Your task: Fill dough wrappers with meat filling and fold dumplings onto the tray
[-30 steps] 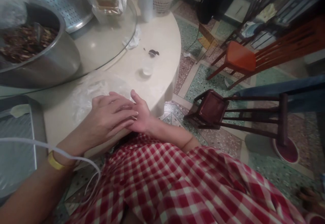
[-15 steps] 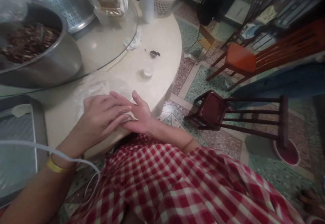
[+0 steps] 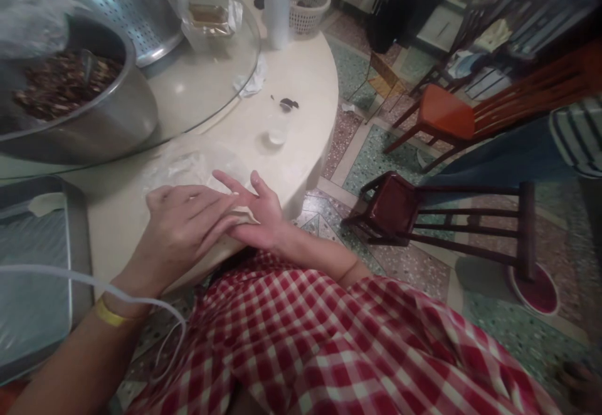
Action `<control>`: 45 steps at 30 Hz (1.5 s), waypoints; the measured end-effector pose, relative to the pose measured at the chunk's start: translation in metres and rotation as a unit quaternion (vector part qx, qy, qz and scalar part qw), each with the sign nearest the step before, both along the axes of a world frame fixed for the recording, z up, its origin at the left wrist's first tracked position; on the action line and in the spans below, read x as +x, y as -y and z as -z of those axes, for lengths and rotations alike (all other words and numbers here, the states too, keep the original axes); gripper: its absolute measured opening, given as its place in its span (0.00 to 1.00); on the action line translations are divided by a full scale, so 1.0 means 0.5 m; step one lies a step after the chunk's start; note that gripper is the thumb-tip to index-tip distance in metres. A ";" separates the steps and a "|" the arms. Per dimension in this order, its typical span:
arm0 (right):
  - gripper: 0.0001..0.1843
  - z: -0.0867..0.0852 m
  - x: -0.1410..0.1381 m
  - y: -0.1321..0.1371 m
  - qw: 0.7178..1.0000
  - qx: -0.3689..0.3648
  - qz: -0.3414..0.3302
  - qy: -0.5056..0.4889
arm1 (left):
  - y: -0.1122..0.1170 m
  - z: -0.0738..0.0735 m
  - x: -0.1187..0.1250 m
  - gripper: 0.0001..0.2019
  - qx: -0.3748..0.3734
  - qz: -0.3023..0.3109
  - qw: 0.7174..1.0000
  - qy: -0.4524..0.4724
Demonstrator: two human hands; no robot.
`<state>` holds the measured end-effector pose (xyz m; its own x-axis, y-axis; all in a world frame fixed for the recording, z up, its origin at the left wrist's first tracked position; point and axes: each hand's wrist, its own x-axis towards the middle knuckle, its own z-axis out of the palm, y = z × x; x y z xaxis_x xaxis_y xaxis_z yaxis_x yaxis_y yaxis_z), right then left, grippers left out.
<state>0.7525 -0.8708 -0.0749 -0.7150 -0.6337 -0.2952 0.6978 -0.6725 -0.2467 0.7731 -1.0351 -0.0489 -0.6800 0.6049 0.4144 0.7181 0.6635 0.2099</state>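
Note:
My left hand [image 3: 181, 227] lies flat, palm down, over the palm of my right hand [image 3: 261, 214] at the near edge of the round cream table [image 3: 305, 76]. My right hand is palm up with its fingers stretched out. A thin pale sheet [image 3: 242, 216], perhaps a dough wrapper, shows between the two hands. Just beyond them a crumpled clear plastic sheet [image 3: 183, 164] rests on the table. My left wrist bears a yellow band [image 3: 109, 315].
A steel bowl [image 3: 122, 114] of dark chopped filling [image 3: 61, 83] stands on a glass turntable [image 3: 211, 76]. A metal tray [image 3: 78, 239] lies at left, and a small clear cup [image 3: 277, 134] past my hands. A dark stool [image 3: 395, 205] and an orange chair [image 3: 444, 114] stand right.
My left hand has slid back toward me across my right palm, baring more of the right fingers. The view has shifted slightly, and a striped sleeve has appeared at the right edge.

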 end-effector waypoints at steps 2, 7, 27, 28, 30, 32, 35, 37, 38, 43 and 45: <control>0.32 0.000 0.001 0.003 1.000 0.003 0.013 -0.008 | 0.005 0.003 0.004 0.13 0.016 -0.020 0.999 0.020; 0.31 -0.007 0.009 0.013 0.999 0.028 0.039 -0.010 | -0.008 0.014 0.022 0.10 0.022 -0.076 0.997 0.025; 0.28 -0.015 0.022 0.028 0.988 -0.022 0.143 0.044 | -0.025 0.034 0.051 0.06 0.035 -0.126 0.981 -0.141; 0.28 -0.014 0.021 0.029 0.988 -0.021 0.148 0.042 | -0.024 0.035 0.052 0.07 0.039 -0.128 0.983 -0.127; 0.28 -0.013 0.020 0.031 0.987 -0.021 0.156 0.035 | -0.020 0.037 0.055 0.06 0.050 -0.137 0.984 -0.101; 0.28 -0.011 0.021 0.034 0.987 -0.017 0.157 0.028 | -0.018 0.039 0.056 0.04 0.068 -0.139 0.985 -0.080; 0.27 -0.009 0.025 0.041 0.988 -0.002 0.155 0.025 | -0.022 0.043 0.059 0.07 0.082 -0.163 0.981 -0.063; 0.27 -0.009 0.028 0.044 0.988 0.005 0.152 0.025 | -0.024 0.043 0.062 0.11 0.085 -0.190 0.977 -0.038; 0.27 -0.010 0.028 0.045 0.988 0.006 0.152 0.024 | -0.024 0.043 0.065 0.13 0.090 -0.204 0.975 -0.021; 0.27 -0.017 0.024 0.046 0.986 0.013 0.164 0.008 | -0.013 0.044 0.078 0.20 0.128 -0.236 0.960 0.082; 0.27 -0.018 0.023 0.048 0.986 0.018 0.165 0.001 | -0.008 0.047 0.081 0.21 0.131 -0.254 0.953 0.102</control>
<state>0.7639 -0.8949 -0.0659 -0.8796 -0.3565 -0.3148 0.4437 -0.8535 -0.2732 0.8138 -1.0312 -0.0724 -0.9403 0.0703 0.3329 0.2443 0.8205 0.5168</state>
